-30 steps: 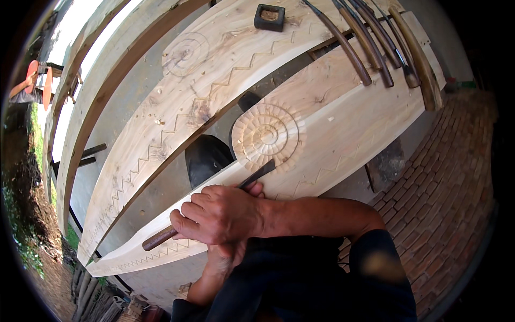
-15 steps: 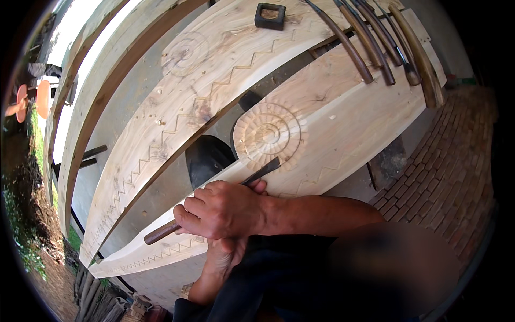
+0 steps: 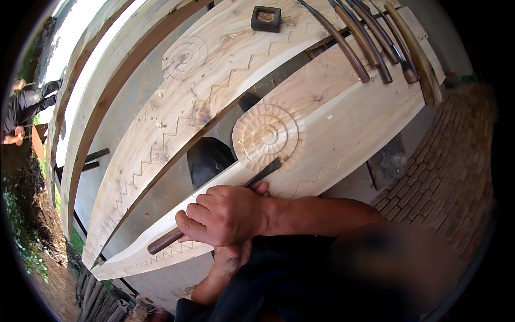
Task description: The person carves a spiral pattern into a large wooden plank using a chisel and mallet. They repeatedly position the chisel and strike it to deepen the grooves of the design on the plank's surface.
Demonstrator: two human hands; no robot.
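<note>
My right hand (image 3: 225, 214) is shut around the brown wooden handle of a long chisel (image 3: 163, 242). The chisel lies slantwise along a pale wooden beam (image 3: 348, 123). Its dark blade (image 3: 264, 173) touches the lower edge of a rosette of concentric rings (image 3: 265, 134) carved in the beam. A zigzag line runs along the beam's near edge. My left hand (image 3: 232, 260) sits just below the right one against the beam's side, mostly hidden, so its grip is unclear.
Several long-handled carving tools (image 3: 370, 37) lie across the beam's far end. A small dark square block (image 3: 265, 17) rests on a second beam (image 3: 161, 123) bearing a zigzag and a scribed circle. Brick paving (image 3: 450, 161) is at right; another person (image 3: 24, 107) stands far left.
My right hand and the chisel have edged slightly up and right toward the rosette. The person at far left has shifted.
</note>
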